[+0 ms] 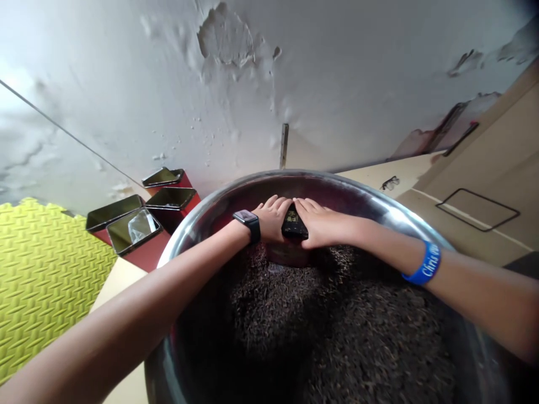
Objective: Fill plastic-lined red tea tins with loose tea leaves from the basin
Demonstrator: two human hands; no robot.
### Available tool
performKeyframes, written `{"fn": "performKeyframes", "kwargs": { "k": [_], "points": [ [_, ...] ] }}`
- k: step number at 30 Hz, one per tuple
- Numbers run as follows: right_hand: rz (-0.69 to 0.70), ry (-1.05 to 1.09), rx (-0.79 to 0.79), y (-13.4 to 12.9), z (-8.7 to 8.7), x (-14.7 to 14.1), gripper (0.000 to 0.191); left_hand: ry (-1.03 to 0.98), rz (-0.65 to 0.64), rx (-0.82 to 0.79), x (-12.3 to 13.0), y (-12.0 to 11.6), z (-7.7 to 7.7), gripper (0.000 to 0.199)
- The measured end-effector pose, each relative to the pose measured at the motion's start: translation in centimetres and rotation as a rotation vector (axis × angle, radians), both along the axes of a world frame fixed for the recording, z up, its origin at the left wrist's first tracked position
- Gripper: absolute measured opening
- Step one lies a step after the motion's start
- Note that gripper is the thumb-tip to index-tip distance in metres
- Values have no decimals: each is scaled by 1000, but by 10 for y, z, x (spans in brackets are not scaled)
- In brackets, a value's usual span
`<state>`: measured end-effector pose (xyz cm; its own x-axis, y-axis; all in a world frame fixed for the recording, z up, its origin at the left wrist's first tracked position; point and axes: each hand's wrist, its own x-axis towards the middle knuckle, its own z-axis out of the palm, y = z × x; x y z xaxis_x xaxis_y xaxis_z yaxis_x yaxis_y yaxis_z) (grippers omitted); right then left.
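Note:
A large metal bowl [189,216] holds dark loose leaves [379,331]. Inside it, near the far wall, a tin with a black lid [295,224] and dark red sides stands on the leaves. My left hand [272,219], with a black watch on the wrist, lies flat over the lid's left part. Over its right part rests my right hand [318,221], a blue band on that forearm. The fingertips of both hands nearly meet at the far side, and the lid shows between them. Neither hand is wrapped round the tin.
Several open red tins [147,252] stand left of the bowl, one with clear plastic inside. Beyond them lies a yellow foam mat [42,280]. Glasses [390,183] and a thin black frame [478,209] are at the right. A peeling wall [337,84] rises behind.

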<state>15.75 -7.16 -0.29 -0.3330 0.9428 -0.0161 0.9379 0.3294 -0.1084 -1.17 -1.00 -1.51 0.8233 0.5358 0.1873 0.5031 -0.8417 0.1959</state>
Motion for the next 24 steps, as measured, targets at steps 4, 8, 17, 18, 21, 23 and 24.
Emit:
{"fn": "performKeyframes", "kwargs": {
  "k": [4,8,17,18,21,23,24],
  "points": [
    [47,23,126,-5,-3,0,103,15,27,77,2,-6,0,101],
    [35,-12,71,-8,2,-7,105,23,40,145,-4,-20,7,92],
    [123,212,426,-94,73,20,104,-173,-193,320,-9,-96,116,77],
    [106,231,477,-108,93,32,100,-238,-235,383,0,-106,136,68],
    [-59,270,703,-143,149,73,91,-464,-329,560,48,-124,188,42],
    [-182,254,826,-153,173,104,91,-575,-311,612,94,-123,204,39],
    [-247,237,867,-153,178,121,89,-607,-298,621,120,-119,206,39]
  ]
}}
